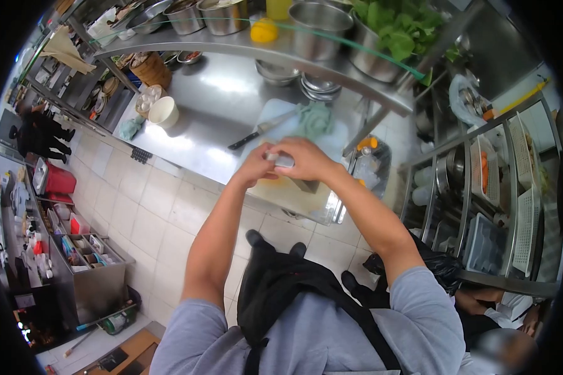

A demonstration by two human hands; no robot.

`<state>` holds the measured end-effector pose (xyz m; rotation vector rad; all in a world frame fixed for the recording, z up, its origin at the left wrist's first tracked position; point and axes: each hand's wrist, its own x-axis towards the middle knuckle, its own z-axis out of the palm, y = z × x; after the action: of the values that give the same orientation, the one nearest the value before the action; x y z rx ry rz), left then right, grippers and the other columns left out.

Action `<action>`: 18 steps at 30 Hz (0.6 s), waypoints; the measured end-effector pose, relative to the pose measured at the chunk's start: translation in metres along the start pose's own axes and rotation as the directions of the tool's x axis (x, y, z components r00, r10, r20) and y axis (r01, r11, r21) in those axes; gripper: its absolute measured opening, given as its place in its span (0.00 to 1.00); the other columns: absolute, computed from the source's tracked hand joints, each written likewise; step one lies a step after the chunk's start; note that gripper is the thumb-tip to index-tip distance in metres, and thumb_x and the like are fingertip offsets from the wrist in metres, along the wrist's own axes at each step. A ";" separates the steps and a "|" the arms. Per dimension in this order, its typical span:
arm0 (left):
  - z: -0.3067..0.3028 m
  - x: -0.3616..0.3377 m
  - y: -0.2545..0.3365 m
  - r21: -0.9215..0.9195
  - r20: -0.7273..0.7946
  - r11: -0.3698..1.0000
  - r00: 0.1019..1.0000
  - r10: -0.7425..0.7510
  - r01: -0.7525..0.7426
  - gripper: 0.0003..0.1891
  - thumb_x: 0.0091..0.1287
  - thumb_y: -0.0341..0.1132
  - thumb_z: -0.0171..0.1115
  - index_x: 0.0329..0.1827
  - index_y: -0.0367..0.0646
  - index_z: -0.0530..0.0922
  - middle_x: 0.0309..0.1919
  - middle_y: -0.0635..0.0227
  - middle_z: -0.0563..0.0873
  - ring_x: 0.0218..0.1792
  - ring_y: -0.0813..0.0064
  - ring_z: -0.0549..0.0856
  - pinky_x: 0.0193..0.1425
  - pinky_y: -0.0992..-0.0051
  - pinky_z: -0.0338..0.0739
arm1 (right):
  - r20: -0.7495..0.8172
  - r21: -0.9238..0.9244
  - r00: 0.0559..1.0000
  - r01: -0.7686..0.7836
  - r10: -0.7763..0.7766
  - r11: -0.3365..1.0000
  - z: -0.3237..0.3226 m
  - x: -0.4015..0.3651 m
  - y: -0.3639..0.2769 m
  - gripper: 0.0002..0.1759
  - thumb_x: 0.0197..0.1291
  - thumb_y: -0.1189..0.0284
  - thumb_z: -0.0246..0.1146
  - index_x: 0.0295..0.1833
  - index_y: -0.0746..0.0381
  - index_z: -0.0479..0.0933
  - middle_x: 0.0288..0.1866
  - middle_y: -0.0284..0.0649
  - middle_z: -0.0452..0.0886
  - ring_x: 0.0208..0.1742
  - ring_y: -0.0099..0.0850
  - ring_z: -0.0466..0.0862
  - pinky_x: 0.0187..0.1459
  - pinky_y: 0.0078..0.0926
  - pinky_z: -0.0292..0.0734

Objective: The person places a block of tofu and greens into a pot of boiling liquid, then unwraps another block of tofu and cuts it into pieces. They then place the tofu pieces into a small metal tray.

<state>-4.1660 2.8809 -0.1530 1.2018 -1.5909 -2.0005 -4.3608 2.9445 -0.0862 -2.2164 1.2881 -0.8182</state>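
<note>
My left hand [256, 166] and my right hand [304, 157] meet over the cutting board [316, 203] at the counter's front edge. Fingers of both are curled around a small whitish object [284, 160], mostly covered, whose kind I cannot make out. Below my right hand a greyish metal-looking piece [306, 185] shows in part. Just beyond my hands lies a knife [261, 130] with a black handle, its blade pointing toward a crumpled green cloth [316, 120].
A cream bowl [164, 112] stands on the steel counter [209, 94] to the left. Overhead, a steel shelf [256, 51] bears pots and leafy greens [397, 31]. Racks with baskets [485, 172] stand at right. A co-worker [503, 319] is close at lower right.
</note>
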 end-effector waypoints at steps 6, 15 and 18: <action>-0.018 -0.003 -0.019 -0.225 0.026 0.970 0.996 -0.088 0.092 0.20 0.71 0.25 0.63 0.64 0.49 0.74 0.51 0.68 0.82 0.49 0.69 0.87 0.52 0.64 0.91 | 0.090 -0.050 0.994 0.062 -0.057 0.997 0.005 0.004 0.003 0.16 0.52 0.63 0.73 0.45 0.56 0.82 0.47 0.40 0.84 0.54 0.46 0.82 0.56 0.43 0.78; -0.025 -0.009 -0.035 -0.313 0.005 0.942 0.992 -0.128 0.123 0.21 0.68 0.27 0.72 0.61 0.50 0.75 0.50 0.67 0.83 0.52 0.66 0.87 0.52 0.63 0.90 | 0.150 0.010 0.988 -0.025 0.023 1.000 -0.007 -0.001 0.006 0.16 0.53 0.63 0.73 0.45 0.57 0.81 0.47 0.40 0.79 0.53 0.43 0.82 0.53 0.39 0.78; -0.030 -0.009 -0.041 -0.333 0.004 0.934 0.991 -0.134 0.128 0.22 0.68 0.28 0.73 0.61 0.50 0.75 0.52 0.67 0.82 0.53 0.65 0.87 0.53 0.62 0.89 | 0.164 -0.004 0.984 -0.065 0.065 0.998 -0.014 -0.008 0.003 0.16 0.53 0.63 0.74 0.44 0.58 0.80 0.46 0.39 0.78 0.53 0.43 0.82 0.52 0.40 0.78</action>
<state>-4.1276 2.8814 -0.1875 1.2123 -1.1265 -2.2211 -4.3753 2.9489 -0.0798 -2.1778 1.2724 -0.5985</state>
